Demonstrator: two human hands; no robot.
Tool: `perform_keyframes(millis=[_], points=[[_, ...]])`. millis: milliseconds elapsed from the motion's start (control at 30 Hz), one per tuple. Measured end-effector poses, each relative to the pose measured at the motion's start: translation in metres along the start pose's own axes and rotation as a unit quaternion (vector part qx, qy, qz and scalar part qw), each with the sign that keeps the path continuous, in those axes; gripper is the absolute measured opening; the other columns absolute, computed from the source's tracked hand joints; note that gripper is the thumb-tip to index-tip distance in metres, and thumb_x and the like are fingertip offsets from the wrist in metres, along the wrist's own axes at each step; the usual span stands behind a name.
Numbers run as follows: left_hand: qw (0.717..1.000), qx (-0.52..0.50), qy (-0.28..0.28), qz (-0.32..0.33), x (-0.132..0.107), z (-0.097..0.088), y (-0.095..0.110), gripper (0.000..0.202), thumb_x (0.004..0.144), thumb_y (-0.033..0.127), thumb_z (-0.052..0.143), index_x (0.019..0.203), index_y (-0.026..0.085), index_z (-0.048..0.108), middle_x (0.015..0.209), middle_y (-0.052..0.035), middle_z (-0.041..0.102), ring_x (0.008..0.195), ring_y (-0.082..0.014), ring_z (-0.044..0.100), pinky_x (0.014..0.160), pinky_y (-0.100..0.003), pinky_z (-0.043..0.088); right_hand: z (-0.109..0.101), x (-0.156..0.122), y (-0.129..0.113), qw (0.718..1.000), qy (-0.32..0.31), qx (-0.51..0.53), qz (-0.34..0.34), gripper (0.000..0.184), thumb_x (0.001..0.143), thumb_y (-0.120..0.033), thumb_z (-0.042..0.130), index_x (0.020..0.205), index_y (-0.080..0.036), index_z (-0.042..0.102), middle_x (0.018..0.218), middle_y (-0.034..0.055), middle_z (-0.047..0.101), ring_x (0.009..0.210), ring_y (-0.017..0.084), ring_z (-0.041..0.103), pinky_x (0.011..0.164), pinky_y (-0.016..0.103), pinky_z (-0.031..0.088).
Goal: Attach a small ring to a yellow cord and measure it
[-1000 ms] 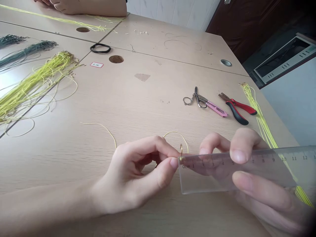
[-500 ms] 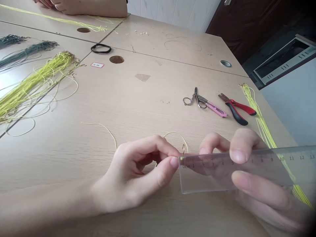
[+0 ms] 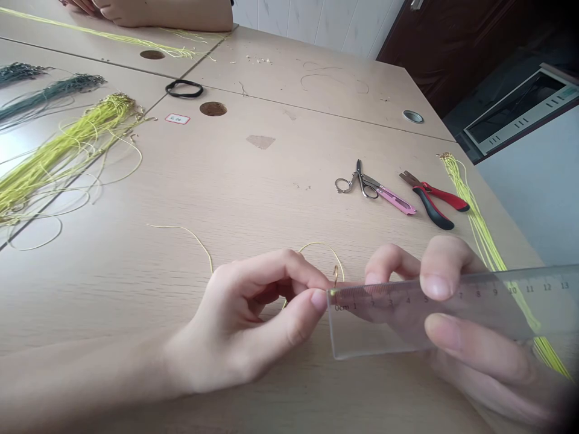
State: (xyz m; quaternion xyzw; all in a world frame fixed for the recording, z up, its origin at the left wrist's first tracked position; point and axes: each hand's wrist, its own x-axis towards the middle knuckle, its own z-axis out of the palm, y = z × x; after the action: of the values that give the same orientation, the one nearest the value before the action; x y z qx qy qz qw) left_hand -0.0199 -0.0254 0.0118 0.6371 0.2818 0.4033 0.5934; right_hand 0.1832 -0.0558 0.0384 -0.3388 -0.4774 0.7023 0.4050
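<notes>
the left hand [image 3: 239, 319] is closed in a tight pinch, thumb and forefinger gripping a thin yellow cord [image 3: 316, 246] at its gold-tipped end, right at the zero edge of a clear plastic ruler [image 3: 375, 331]. the right hand [image 3: 479, 367] grips the ruler, with its fingers showing through the plastic. a small gold hook [image 3: 335, 275] stands just behind the pinch, and the cord loops loosely over the wooden table [image 3: 271, 163] beyond the hands. from where i stand, a good reading needs the tip kept square on the zero line, the ruler steady, and the cord drawn straight along the scale instead of left in a slack curve. steel scissors [image 3: 362, 187] and red-and-black pliers [image 3: 434, 202] lie just beyond the hands, beside a bundle of yellow cords [image 3: 479, 241]. compared with the earlier frame, the ruler sits a touch further into view, its 13 mark now fully readable, while both hands keep much the same hold
</notes>
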Motion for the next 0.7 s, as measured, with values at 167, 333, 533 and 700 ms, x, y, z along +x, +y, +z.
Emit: perform_keyframes(millis=[167,333,533,700], points=[[1.0,-0.006,0.001,0.004,0.0013,0.001,0.0001,0.011,0.085,0.015,0.05,0.075,0.017,0.054,0.06,0.003,0.047,0.052,-0.0079,0.043,0.046,-0.02,0.035,0.0039,0.0033,-0.0008,0.999,0.019,0.029,-0.005,0.011,0.085,-0.02,0.055,0.084,-0.028,0.049,0.097,-0.003,0.056,0.108,0.024,0.059,0.099,0.051,0.041],[1.0,-0.007,0.001,-0.005,0.0009,0.0009,0.0002,0.012,0.085,0.016,0.05,0.074,0.017,0.054,0.06,0.0029,0.047,0.052,-0.0083,0.043,0.046,-0.02,0.035,0.0064,0.0036,-0.0016,0.999,0.029,0.029,-0.011,0.011,0.084,-0.019,0.056,0.082,-0.027,0.049,0.094,-0.0033,0.057,0.106,0.023,0.06,0.097,0.048,0.044],[1.0,-0.004,0.003,-0.006,0.001,0.0014,-0.0003,0.011,0.085,0.017,0.05,0.076,0.017,0.055,0.06,0.0022,0.048,0.051,-0.0089,0.044,0.045,-0.021,0.034,0.0023,0.0018,-0.0016,1.0,0.01,0.005,-0.009,0.011,0.086,-0.019,0.053,0.086,-0.029,0.048,0.098,-0.0034,0.056,0.109,0.023,0.058,0.1,0.048,0.041],[1.0,-0.002,0.003,-0.004,0.0015,0.0008,0.0005,0.01,0.085,0.017,0.05,0.077,0.017,0.055,0.061,0.0018,0.05,0.051,-0.0092,0.044,0.044,-0.022,0.034,-0.0015,0.0002,-0.002,1.0,-0.003,-0.007,-0.002,0.011,0.088,-0.02,0.05,0.088,-0.031,0.048,0.102,-0.0034,0.055,0.112,0.023,0.056,0.101,0.051,0.038]])
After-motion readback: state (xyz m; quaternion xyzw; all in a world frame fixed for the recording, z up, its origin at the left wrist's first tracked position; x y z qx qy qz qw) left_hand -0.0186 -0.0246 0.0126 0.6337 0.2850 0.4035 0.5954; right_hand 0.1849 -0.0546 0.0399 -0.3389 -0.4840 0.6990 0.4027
